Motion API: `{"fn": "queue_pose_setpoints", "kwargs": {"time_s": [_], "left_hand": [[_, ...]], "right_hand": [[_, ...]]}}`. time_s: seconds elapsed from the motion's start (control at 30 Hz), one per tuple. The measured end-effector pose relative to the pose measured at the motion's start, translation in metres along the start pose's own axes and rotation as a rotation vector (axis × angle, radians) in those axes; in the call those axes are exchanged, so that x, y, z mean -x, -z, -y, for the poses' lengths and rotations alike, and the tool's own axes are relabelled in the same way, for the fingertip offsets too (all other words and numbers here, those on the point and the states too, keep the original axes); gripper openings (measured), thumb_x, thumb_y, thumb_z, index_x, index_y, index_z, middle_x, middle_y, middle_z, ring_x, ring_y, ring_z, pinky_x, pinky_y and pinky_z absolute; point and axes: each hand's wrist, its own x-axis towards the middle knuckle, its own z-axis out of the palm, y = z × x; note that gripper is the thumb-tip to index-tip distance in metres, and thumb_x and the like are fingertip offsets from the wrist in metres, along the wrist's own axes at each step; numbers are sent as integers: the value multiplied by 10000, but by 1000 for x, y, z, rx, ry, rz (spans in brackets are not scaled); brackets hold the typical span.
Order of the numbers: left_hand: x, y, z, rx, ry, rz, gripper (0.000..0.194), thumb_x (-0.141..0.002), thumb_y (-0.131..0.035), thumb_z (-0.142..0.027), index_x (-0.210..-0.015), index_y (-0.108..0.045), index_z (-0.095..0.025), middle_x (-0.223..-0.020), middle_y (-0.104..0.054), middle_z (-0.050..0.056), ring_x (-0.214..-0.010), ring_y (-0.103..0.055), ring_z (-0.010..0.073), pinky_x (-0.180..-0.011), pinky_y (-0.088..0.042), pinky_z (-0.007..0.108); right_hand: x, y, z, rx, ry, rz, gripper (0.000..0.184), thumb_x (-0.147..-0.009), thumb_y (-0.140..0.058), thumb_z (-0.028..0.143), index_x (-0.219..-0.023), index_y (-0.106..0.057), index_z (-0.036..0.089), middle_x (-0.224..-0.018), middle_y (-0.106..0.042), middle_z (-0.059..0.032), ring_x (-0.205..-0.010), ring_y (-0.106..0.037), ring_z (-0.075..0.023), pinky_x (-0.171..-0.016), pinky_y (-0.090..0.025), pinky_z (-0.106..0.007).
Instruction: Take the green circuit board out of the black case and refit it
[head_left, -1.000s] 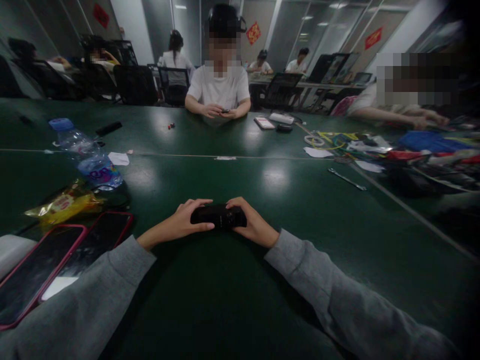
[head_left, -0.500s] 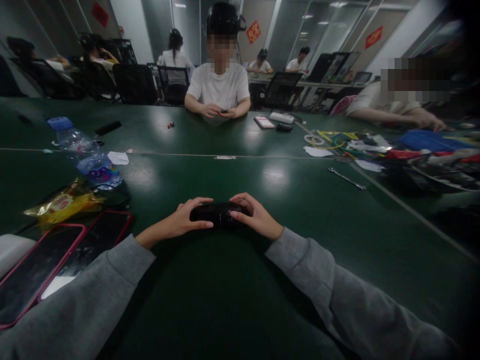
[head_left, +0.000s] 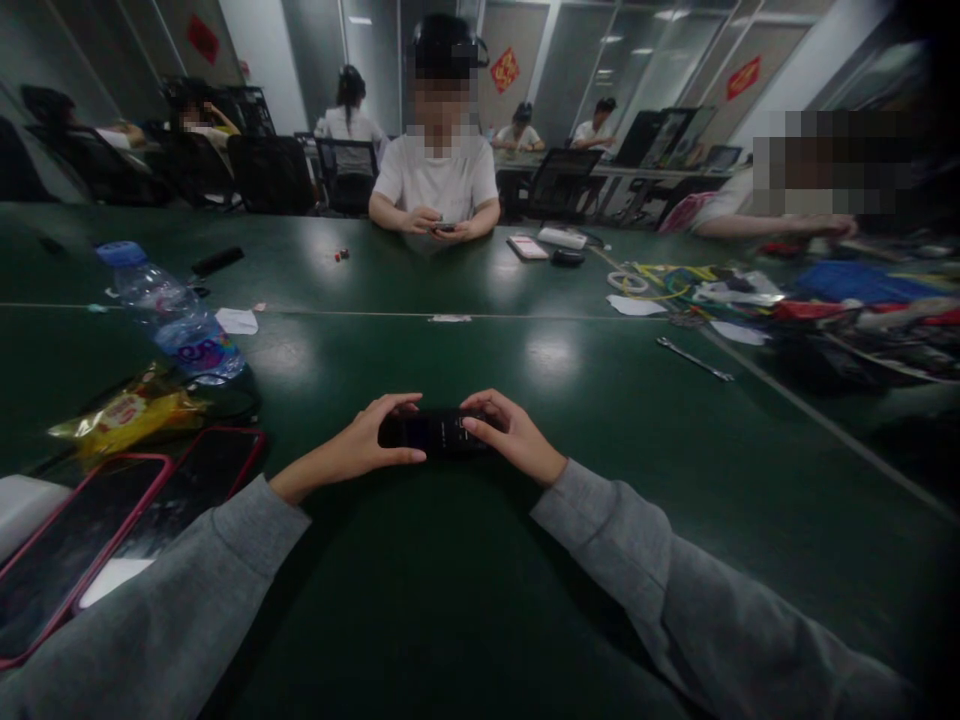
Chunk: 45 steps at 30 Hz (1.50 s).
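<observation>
A black handheld device point(head_left: 435, 433), with a dark screen and small pale markings like keys, lies sideways low over the green table. My left hand point(head_left: 367, 440) is wrapped round its left end, with the thumb along the near edge and the fingers on the far edge. At the other end my right hand point(head_left: 517, 435) grips it, the thumb resting on the face over the marked area. The device's right end is partly hidden by that hand. Its exact kind is too dark to make out.
On the left are a plastic bottle point(head_left: 176, 318), a yellow snack packet point(head_left: 131, 410) and a red-edged phone point(head_left: 79, 545). A wrench point(head_left: 694, 360) and tangled cables point(head_left: 675, 285) lie to the right. Across the green table point(head_left: 450, 600), a person point(head_left: 435, 180) holds a small dark object.
My right thumb has moved from the device's near edge onto its face. The device's face now tilts more toward me, with its screen showing. My left hand keeps its hold.
</observation>
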Motion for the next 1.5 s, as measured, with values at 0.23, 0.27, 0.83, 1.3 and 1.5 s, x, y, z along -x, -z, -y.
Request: {"fn": "queue_pose_setpoints", "kwargs": {"time_s": [0.23, 0.27, 0.83, 1.3, 1.5], "left_hand": [[-1, 1, 1, 63, -15, 19, 790, -717, -751, -403, -1395, -357, -311, -1367, -477, 86, -1264, -462, 296, -1034, -386, 509], [-1, 1, 2, 63, -15, 8, 768, -723, -745, -402, -1386, -368, -309, -1368, -480, 85, -1264, -465, 296, -1039, -377, 517], [-4, -5, 1, -96, 37, -143, 521, -830, -582, -530, -1241, -495, -221, -1246, -564, 104, -1122, -552, 282, -947, -462, 475], [-5, -6, 4, -158, 7, -168, 481, -858, -534, -551, -1204, -521, -218, -1213, -563, 97, -1095, -542, 273, -941, -464, 460], [-6, -6, 11, -178, -52, -151, 549, -788, -666, -471, -1239, -499, -205, -1238, -541, 105, -1131, -521, 275, -963, -445, 470]], "right_hand": [[2, -2, 1, 65, 5, -9, 298, -864, -606, 428, -1065, -531, 222, -1036, -596, -56, -940, -609, -201, -805, -511, -372], [2, -3, 0, 80, 8, -12, 299, -868, -600, 429, -1071, -525, 222, -1034, -595, -57, -934, -608, -201, -800, -510, -372], [1, -3, -3, 422, 89, -159, 252, -929, -485, 453, -1038, -576, 245, -1030, -563, -65, -1005, -518, -237, -913, -443, -436], [6, -9, 5, 549, 218, -87, 501, -781, -707, 403, -1214, -509, 247, -1137, -555, -103, -1057, -497, -293, -909, -461, -508], [6, -8, 2, 474, 214, -131, 454, -783, -707, 402, -1159, -509, 242, -1083, -570, -87, -1008, -538, -271, -891, -473, -468]]}}
